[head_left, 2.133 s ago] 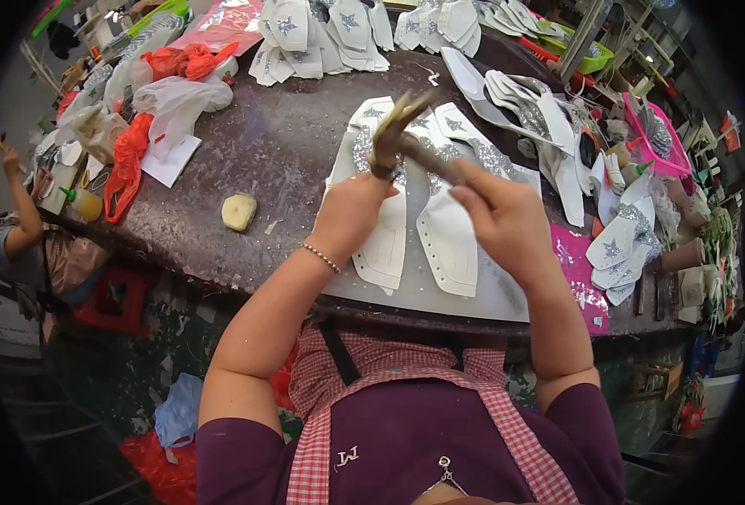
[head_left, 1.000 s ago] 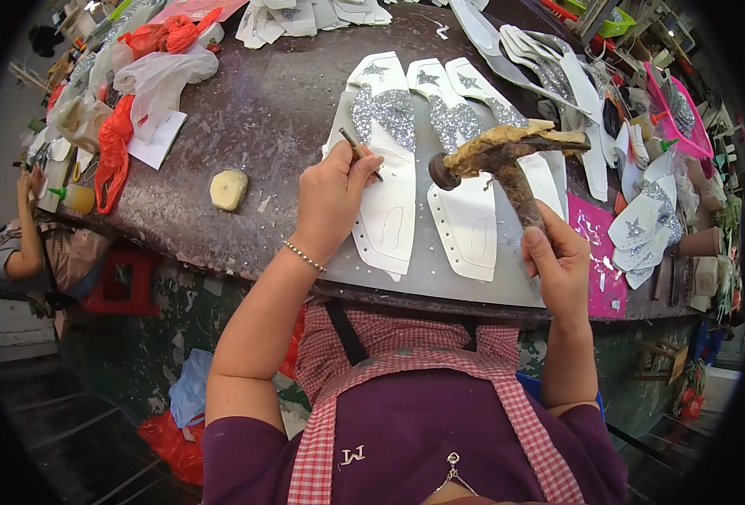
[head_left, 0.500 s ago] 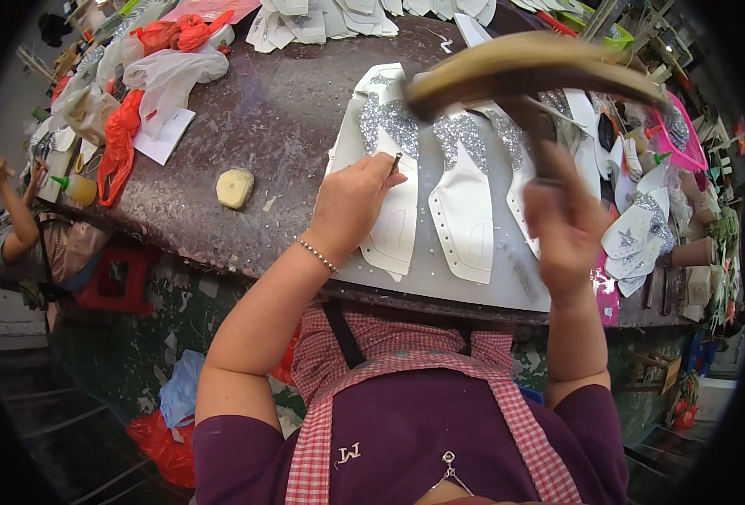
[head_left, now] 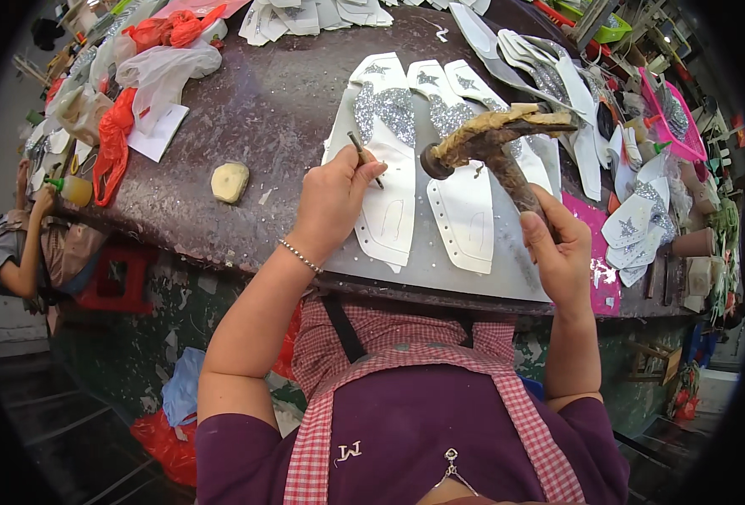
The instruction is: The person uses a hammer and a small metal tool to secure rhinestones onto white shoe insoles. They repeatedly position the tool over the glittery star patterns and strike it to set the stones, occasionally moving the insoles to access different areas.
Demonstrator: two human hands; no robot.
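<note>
Pinched in my left hand (head_left: 329,202) is a thin metal punch (head_left: 356,146), held at a slant. Its lower tip comes down over a white shoe upper piece (head_left: 389,220) with a silver glitter band and star; I cannot tell whether it touches. Around the wooden handle of a hammer (head_left: 509,156) my right hand (head_left: 564,248) is closed. The hammer's head, wrapped in worn tan tape, hangs above a second glitter upper piece (head_left: 465,220), which has a row of holes down its left edge. A third similar piece is partly covered by the hammer. All lie on a grey board (head_left: 507,268).
A pale round lump (head_left: 229,183) sits left on the dark table (head_left: 280,101). White cut pieces (head_left: 305,21) are stacked at the far edge. Plastic bags (head_left: 170,71) lie at the left, a pink basket (head_left: 675,118) at the right. Another person (head_left: 27,244) works at far left.
The hammer, blurred in a swing before, has come lower and is now sharp. The punch, nearly upright before, now tilts in my left hand, which has shifted slightly left.
</note>
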